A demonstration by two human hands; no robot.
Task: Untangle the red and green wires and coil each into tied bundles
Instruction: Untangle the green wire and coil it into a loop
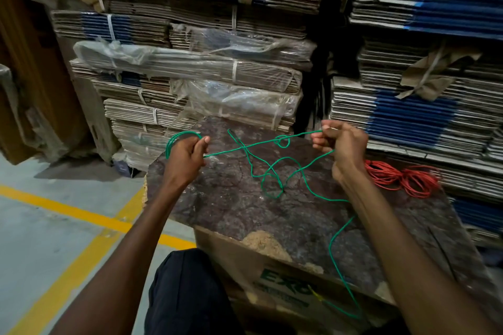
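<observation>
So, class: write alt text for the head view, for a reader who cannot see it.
Two hands stretch a tangled green wire above a worn board: the left hand grips a few green loops, and the right hand pinches a strand. A red wire lies coiled at the board's right edge, with stacked cardboard behind.

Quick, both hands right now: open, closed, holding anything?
Left hand: closed, gripping the started coil of the green wire.
Right hand: closed, pinching a strand of the same green wire.
</observation>
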